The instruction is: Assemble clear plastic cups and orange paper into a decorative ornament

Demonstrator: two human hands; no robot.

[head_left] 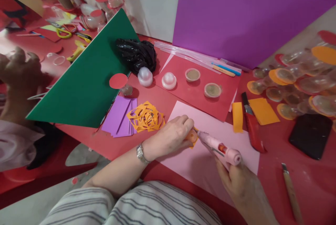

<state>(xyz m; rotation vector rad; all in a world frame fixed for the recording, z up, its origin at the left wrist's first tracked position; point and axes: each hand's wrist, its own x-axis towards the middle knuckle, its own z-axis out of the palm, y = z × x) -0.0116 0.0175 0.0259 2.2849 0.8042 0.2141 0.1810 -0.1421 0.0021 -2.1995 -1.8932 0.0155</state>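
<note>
Over the pink paper [181, 162], my left hand [172, 135] pinches a small orange paper piece with a round plastic part [193, 136] on it. My right hand [243, 186] is wrapped round the handle of a pink glue gun [219, 146], whose nozzle points left and is close to the orange piece. Whether the nozzle touches it I cannot tell. Left of my left hand are a pile of cut orange paper frames [147, 116] and purple paper strips [119, 116].
Behind are small filled cups [212, 90], clear domes [168, 80] and a black bag [139, 55]. A green board [84, 78] stands at left, beyond it another person's hand. At right lie a red cutter [253, 130], a black phone [311, 135], a wooden-handled tool [292, 193] and stacked plastic pieces.
</note>
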